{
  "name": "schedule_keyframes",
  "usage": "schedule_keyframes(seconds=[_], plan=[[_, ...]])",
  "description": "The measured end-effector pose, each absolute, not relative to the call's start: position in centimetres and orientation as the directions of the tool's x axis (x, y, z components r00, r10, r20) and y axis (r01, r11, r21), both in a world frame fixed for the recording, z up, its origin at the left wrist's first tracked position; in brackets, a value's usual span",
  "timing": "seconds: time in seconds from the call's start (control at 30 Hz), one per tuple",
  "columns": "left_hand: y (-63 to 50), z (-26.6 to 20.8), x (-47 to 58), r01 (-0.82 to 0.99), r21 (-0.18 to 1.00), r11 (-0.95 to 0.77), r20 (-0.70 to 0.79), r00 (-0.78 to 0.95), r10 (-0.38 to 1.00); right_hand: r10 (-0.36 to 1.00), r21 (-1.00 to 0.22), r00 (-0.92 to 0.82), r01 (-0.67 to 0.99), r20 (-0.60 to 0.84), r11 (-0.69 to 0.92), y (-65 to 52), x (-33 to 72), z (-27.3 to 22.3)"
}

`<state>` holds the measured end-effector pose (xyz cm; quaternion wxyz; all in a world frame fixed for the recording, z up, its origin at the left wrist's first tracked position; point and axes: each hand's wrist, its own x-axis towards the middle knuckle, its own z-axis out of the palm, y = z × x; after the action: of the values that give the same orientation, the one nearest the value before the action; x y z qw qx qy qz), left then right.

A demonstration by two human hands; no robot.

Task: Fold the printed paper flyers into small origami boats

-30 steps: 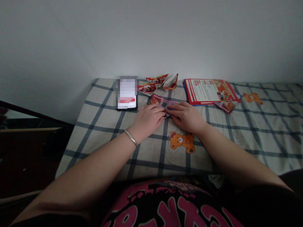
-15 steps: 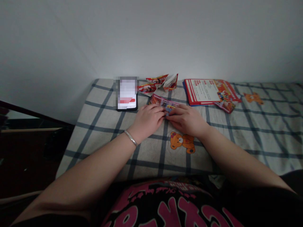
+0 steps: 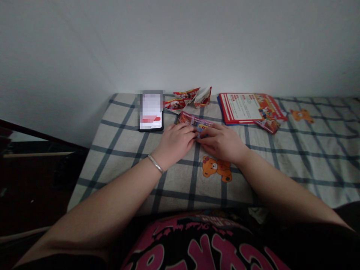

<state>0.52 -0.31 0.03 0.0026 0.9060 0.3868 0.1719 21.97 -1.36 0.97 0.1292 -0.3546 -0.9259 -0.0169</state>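
A colourful printed sheet of paper [image 3: 192, 119], purple and red, lies on the checked cloth in front of me. My left hand [image 3: 177, 144], with a silver bangle at the wrist, has its fingers bent over the sheet's near left part. From the other side my right hand [image 3: 225, 143] grips the near edge, its thumb and fingers close together. The fingertips of both hands almost meet at the middle. Under the fingers, the near part of the sheet is hidden, so I cannot tell how it is folded there.
Several folded red paper pieces [image 3: 177, 105] stand by the wall [image 3: 180, 45]. At their left lies a phone [image 3: 152, 112] with a lit, blurred screen. A stack of red and white printed sheets [image 3: 243, 108] is on the right. The checked cloth [image 3: 120, 150] ends at the left edge.
The hands and the printed paper hold almost the same place. My fingers have shifted only slightly on the sheet.
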Motion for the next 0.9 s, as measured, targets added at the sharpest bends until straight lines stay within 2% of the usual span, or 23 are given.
schedule_keyframes(seconds=[0.2, 0.4, 0.6, 0.7, 0.9], plan=[[-0.3, -0.3, 0.4, 0.701, 0.142, -0.699, 0.314, 0.638, 0.703, 0.741, -0.061, -0.632, 0.75, 0.227, 0.658, -1.3, 22.6, 1.7], [-0.1, -0.3, 0.3, 0.689, 0.173, -0.704, 0.304, 0.642, 0.704, 0.868, -0.01, -0.471, 0.878, 0.158, 0.478, -1.3, 23.4, 2.8], [0.1, -0.3, 0.3, 0.672, 0.214, -0.709, 0.316, 0.639, 0.701, 0.909, 0.036, -0.4, 0.916, 0.116, 0.398, -1.1, 24.0, 3.3], [0.2, -0.4, 0.2, 0.663, 0.234, -0.712, 0.315, 0.641, 0.7, 0.904, 0.048, -0.408, 0.913, 0.129, 0.405, -1.1, 24.2, 3.3], [0.7, -0.2, -0.1, 0.639, 0.23, -0.734, 0.291, 0.674, 0.679, 0.817, 0.113, -0.551, 0.834, 0.168, 0.539, -1.8, 23.0, 3.1]])
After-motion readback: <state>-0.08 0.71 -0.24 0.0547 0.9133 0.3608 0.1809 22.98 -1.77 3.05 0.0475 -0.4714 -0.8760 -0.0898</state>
